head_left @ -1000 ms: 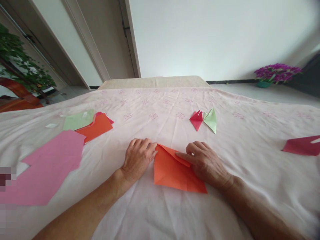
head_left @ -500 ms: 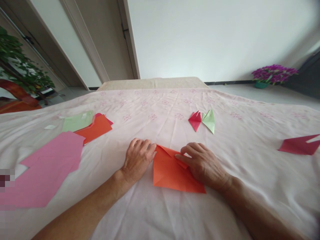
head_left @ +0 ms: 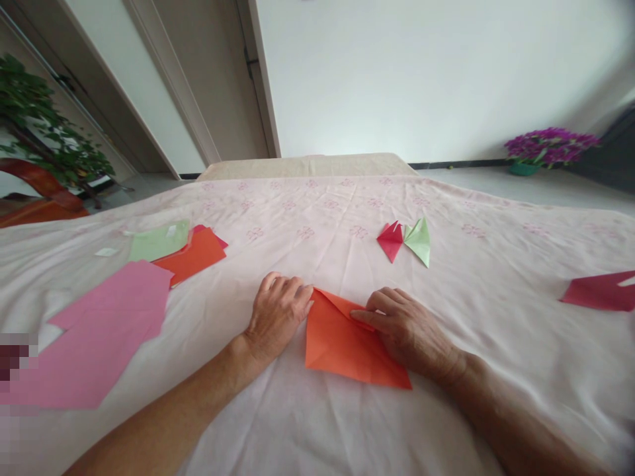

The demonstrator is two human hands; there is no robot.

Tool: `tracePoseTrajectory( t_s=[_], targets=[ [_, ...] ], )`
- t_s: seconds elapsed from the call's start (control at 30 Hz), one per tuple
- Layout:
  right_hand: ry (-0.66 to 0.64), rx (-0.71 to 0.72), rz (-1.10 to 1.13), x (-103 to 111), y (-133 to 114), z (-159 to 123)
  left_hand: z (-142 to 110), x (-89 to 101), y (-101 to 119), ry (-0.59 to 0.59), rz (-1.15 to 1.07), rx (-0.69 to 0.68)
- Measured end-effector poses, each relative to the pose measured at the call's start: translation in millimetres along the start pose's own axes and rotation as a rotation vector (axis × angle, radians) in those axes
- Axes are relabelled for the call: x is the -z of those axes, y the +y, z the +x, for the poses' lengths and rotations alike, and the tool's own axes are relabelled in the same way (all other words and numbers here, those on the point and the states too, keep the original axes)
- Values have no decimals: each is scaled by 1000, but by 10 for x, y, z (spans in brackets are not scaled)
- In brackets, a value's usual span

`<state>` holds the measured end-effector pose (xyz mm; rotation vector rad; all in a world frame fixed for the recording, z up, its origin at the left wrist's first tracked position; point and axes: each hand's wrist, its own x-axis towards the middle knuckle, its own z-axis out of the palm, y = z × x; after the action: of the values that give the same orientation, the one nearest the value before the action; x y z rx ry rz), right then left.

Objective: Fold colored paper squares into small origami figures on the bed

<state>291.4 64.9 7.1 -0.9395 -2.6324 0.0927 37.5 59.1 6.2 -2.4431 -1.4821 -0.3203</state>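
Note:
An orange sheet of paper (head_left: 347, 347) lies on the cloth in front of me, with a narrow flap folded over along its far edge. My left hand (head_left: 282, 307) pinches the sheet's far left corner between thumb and curled fingers. On the right, my right hand (head_left: 404, 324) is closed at the flap's other end, its index finger pressed along the fold and the other fingers curled. The right end of the flap is hidden under this hand. Beyond the hands sit a folded red paper piece (head_left: 391, 242) and a folded light green one (head_left: 420, 241), side by side.
Pink paper sheets (head_left: 114, 337) spread at the left. Behind them lie orange paper (head_left: 196, 258) and light green paper (head_left: 157, 240) in clear plastic. A dark pink folded paper (head_left: 598, 292) rests at the far right. A patterned tablecloth (head_left: 278, 215) covers the table.
My right index finger slid a little along the fold toward the left, then back slightly right. The left hand keeps its hold on the corner. The view shifts slightly.

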Motion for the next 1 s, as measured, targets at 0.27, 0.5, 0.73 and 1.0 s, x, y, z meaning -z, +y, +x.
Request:
tracePoseTrajectory(
  t_s=[0.27, 0.5, 0.73, 1.0],
  targets=[
    [19, -69, 53, -21, -129, 24, 19, 6, -70, 5, -143, 49],
    [-29, -51, 19, -51, -129, 41, -23, -55, -175, 24, -346, 144],
    [-57, -48, 9, -23, -143, 57, 6, -23, -76, 171, -456, 118],
    [-19, -41, 42, -35, -119, 33, 42, -131, 2, 25, -319, -22]
  ],
)
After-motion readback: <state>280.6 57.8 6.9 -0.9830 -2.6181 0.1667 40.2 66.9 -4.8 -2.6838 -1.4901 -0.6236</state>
